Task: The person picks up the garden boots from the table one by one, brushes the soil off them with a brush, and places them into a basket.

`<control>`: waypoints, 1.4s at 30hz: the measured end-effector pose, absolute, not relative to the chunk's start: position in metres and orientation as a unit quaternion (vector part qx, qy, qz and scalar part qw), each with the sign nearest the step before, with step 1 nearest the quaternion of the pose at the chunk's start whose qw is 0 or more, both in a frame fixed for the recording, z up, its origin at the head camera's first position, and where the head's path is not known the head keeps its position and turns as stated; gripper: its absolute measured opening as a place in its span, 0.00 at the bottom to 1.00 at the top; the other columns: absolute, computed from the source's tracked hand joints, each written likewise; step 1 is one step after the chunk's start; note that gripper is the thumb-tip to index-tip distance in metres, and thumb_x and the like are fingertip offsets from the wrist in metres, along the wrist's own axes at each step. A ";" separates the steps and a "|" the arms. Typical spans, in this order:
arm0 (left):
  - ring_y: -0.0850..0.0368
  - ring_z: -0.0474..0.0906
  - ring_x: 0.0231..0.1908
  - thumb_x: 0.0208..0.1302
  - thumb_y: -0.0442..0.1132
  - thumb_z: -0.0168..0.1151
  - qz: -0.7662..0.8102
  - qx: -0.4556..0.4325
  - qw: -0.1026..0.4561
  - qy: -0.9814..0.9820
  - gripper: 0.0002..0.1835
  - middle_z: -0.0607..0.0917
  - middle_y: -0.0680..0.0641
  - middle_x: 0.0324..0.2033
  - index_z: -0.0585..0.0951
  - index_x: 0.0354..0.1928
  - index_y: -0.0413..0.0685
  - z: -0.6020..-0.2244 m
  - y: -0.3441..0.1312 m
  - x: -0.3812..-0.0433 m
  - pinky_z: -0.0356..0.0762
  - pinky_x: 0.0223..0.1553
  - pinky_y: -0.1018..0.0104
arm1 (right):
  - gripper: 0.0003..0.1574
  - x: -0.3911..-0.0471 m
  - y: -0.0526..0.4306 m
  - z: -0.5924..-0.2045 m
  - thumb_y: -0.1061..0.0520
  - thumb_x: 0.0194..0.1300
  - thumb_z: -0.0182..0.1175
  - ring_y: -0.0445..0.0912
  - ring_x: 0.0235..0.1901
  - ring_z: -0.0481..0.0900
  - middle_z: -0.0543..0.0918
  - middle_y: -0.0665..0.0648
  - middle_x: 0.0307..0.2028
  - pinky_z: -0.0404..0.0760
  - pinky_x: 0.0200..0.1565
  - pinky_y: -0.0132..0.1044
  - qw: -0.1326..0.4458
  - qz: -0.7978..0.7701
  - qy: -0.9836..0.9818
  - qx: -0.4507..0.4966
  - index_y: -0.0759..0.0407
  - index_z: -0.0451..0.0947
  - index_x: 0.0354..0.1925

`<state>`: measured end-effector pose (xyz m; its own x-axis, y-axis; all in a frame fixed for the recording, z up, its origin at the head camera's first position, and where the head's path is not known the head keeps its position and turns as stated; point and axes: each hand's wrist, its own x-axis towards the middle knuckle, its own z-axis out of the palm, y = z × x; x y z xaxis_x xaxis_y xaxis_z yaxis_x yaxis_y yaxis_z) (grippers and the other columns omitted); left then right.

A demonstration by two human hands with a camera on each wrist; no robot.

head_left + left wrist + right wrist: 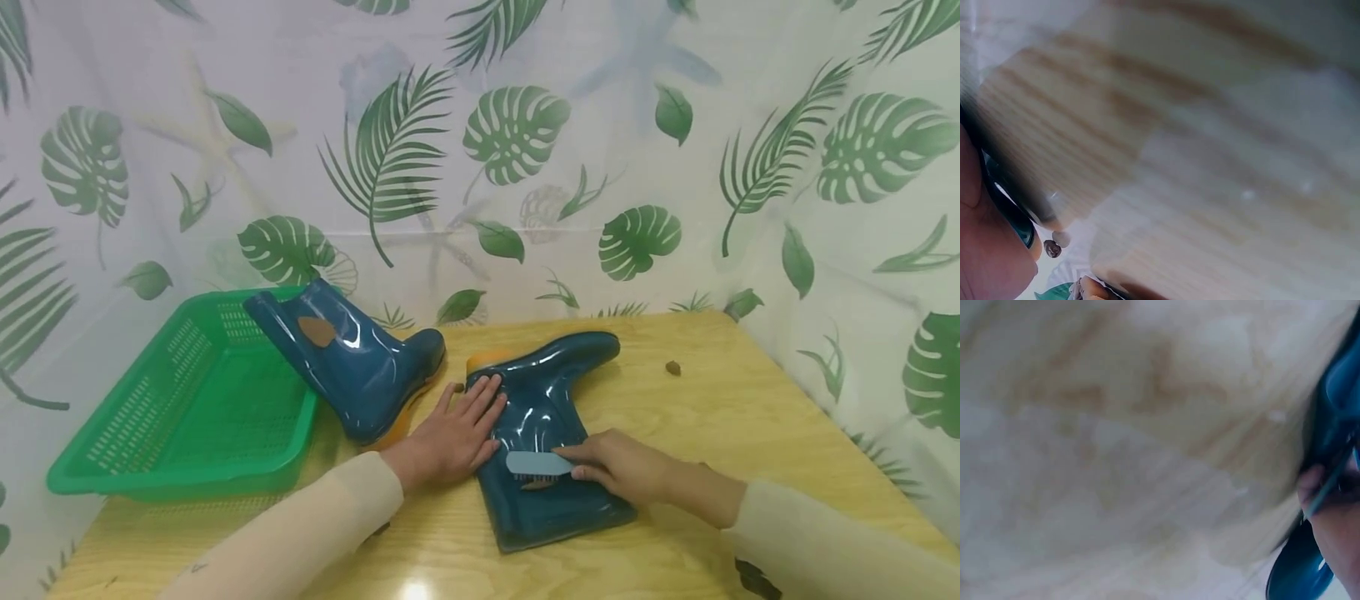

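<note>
A shiny dark blue rubber boot (540, 400) with an orange sole lies on its side on the table, its toe pointing away to the right. My left hand (453, 437) presses on its near-left side with straight fingers spread over the ankle and shaft. Between thumb and fingers, my right hand (626, 468) pinches the handle of a light blue brush (534, 463). The dark bristles face the boot shaft, right at a brown patch (537, 485). In the right wrist view, the fingers (1310, 481) appear at the right edge beside the boot.
A matching boot (367, 367) with a brown patch (317, 332) leans on the rim of a green plastic basket (71, 477) at left. Small brown lumps lie about, one (673, 367) at the right. A leaf-print curtain (525, 250) hangs behind the wooden table (690, 417).
</note>
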<state>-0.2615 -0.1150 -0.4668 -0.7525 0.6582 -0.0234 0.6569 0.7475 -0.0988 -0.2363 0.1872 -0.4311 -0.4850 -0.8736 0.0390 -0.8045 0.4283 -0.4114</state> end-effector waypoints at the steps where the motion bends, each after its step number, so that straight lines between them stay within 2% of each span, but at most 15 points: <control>1: 0.51 0.28 0.79 0.79 0.61 0.28 0.050 -0.351 0.006 -0.935 0.37 0.31 0.47 0.79 0.42 0.80 0.52 -0.466 -0.115 -0.262 0.40 0.75 0.39 | 0.24 -0.237 0.188 -0.430 0.55 0.74 0.56 0.41 0.44 0.84 0.88 0.58 0.47 0.83 0.45 0.37 0.097 -0.198 0.837 -0.500 0.68 0.77 0.61; 4: 0.51 0.27 0.79 0.78 0.62 0.28 0.053 -0.349 0.004 -0.936 0.37 0.31 0.48 0.79 0.42 0.80 0.52 -0.463 -0.114 -0.264 0.39 0.75 0.39 | 0.23 -0.242 0.193 -0.425 0.53 0.70 0.60 0.38 0.39 0.81 0.89 0.54 0.43 0.79 0.42 0.31 0.117 -0.208 0.814 -0.530 0.65 0.80 0.58; 7: 0.51 0.28 0.79 0.78 0.62 0.28 0.055 -0.349 0.000 -0.935 0.37 0.32 0.47 0.79 0.42 0.80 0.52 -0.458 -0.112 -0.262 0.39 0.75 0.39 | 0.23 -0.243 0.195 -0.422 0.53 0.68 0.63 0.36 0.36 0.77 0.89 0.52 0.41 0.76 0.38 0.29 0.121 -0.205 0.805 -0.544 0.64 0.82 0.56; 11: 0.50 0.31 0.79 0.79 0.61 0.30 0.068 -0.342 -0.011 -0.937 0.37 0.35 0.46 0.80 0.46 0.80 0.51 -0.446 -0.106 -0.259 0.38 0.75 0.39 | 0.23 -0.235 0.192 -0.424 0.54 0.71 0.60 0.43 0.46 0.84 0.88 0.57 0.48 0.83 0.47 0.38 0.097 -0.186 0.841 -0.498 0.66 0.80 0.58; 13: 0.48 0.37 0.79 0.79 0.61 0.33 0.070 -0.336 -0.010 -0.939 0.35 0.41 0.45 0.80 0.54 0.79 0.49 -0.436 -0.101 -0.259 0.40 0.75 0.40 | 0.23 -0.233 0.191 -0.425 0.54 0.73 0.58 0.47 0.50 0.85 0.87 0.58 0.51 0.82 0.51 0.43 0.095 -0.183 0.857 -0.473 0.66 0.79 0.60; 16: 0.47 0.52 0.76 0.78 0.59 0.40 0.073 -0.323 0.026 -0.943 0.31 0.57 0.43 0.76 0.67 0.71 0.48 -0.420 -0.090 -0.265 0.48 0.74 0.41 | 0.24 -0.233 0.192 -0.425 0.53 0.74 0.55 0.49 0.53 0.84 0.86 0.59 0.53 0.82 0.53 0.45 0.101 -0.195 0.863 -0.454 0.66 0.77 0.61; 18: 0.48 0.60 0.72 0.77 0.58 0.45 0.066 -0.306 0.056 -0.948 0.27 0.65 0.44 0.71 0.71 0.66 0.48 -0.411 -0.083 -0.274 0.55 0.72 0.43 | 0.24 -0.234 0.194 -0.424 0.53 0.75 0.54 0.45 0.50 0.84 0.86 0.58 0.53 0.82 0.52 0.42 0.118 -0.221 0.863 -0.440 0.66 0.77 0.62; 20: 0.48 0.62 0.70 0.76 0.57 0.48 0.052 -0.281 0.062 -0.956 0.28 0.67 0.44 0.69 0.69 0.67 0.47 -0.406 -0.077 -0.285 0.58 0.71 0.45 | 0.24 -0.236 0.197 -0.421 0.53 0.76 0.54 0.40 0.47 0.82 0.86 0.58 0.52 0.82 0.50 0.38 0.128 -0.250 0.859 -0.428 0.66 0.77 0.62; 23: 0.48 0.63 0.70 0.75 0.58 0.50 0.014 -0.240 0.024 -0.970 0.32 0.67 0.43 0.70 0.62 0.70 0.46 -0.404 -0.072 -0.300 0.57 0.72 0.45 | 0.24 -0.238 0.199 -0.417 0.53 0.75 0.55 0.34 0.42 0.78 0.87 0.58 0.49 0.81 0.45 0.34 0.136 -0.285 0.854 -0.413 0.67 0.77 0.61; 26: 0.47 0.64 0.70 0.73 0.59 0.52 -0.023 -0.205 -0.018 -0.978 0.38 0.67 0.42 0.70 0.57 0.74 0.44 -0.406 -0.070 -0.312 0.57 0.72 0.45 | 0.23 -0.239 0.198 -0.412 0.54 0.75 0.56 0.33 0.39 0.77 0.87 0.58 0.47 0.79 0.42 0.32 0.134 -0.295 0.849 -0.418 0.69 0.78 0.60; 29: 0.47 0.69 0.63 0.72 0.60 0.54 -0.039 -0.188 -0.030 -0.981 0.37 0.72 0.42 0.64 0.60 0.71 0.42 -0.408 -0.069 -0.320 0.63 0.68 0.50 | 0.23 -0.240 0.197 -0.406 0.56 0.74 0.56 0.33 0.33 0.75 0.87 0.57 0.40 0.77 0.35 0.31 0.147 -0.313 0.843 -0.412 0.70 0.77 0.59; 33: 0.49 0.72 0.52 0.72 0.57 0.55 -0.058 -0.186 -0.017 -0.981 0.29 0.76 0.43 0.53 0.69 0.61 0.41 -0.410 -0.067 -0.324 0.70 0.60 0.54 | 0.23 -0.242 0.202 -0.398 0.58 0.75 0.55 0.33 0.23 0.72 0.82 0.54 0.31 0.74 0.26 0.30 0.158 -0.347 0.844 -0.379 0.71 0.76 0.61; 35: 0.49 0.72 0.52 0.73 0.55 0.55 -0.082 -0.184 -0.010 -0.979 0.28 0.76 0.42 0.53 0.69 0.61 0.39 -0.412 -0.067 -0.323 0.71 0.60 0.55 | 0.23 -0.243 0.207 -0.395 0.58 0.75 0.55 0.34 0.21 0.70 0.79 0.52 0.28 0.72 0.23 0.30 0.138 -0.351 0.850 -0.369 0.71 0.75 0.62; 42: 0.47 0.76 0.53 0.76 0.51 0.53 -0.147 -0.175 0.003 -0.974 0.26 0.78 0.40 0.52 0.70 0.60 0.35 -0.401 -0.065 -0.310 0.74 0.58 0.55 | 0.21 -0.247 0.239 -0.393 0.61 0.74 0.55 0.34 0.25 0.68 0.80 0.50 0.30 0.70 0.27 0.31 0.016 -0.356 0.878 -0.320 0.71 0.76 0.60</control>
<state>-0.3097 -0.0653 -0.4008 -0.9389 0.3396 0.0568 0.3412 0.8958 0.2848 -0.2466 0.2389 -0.3926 -0.7943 -0.5740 0.1990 -0.5507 0.5420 -0.6347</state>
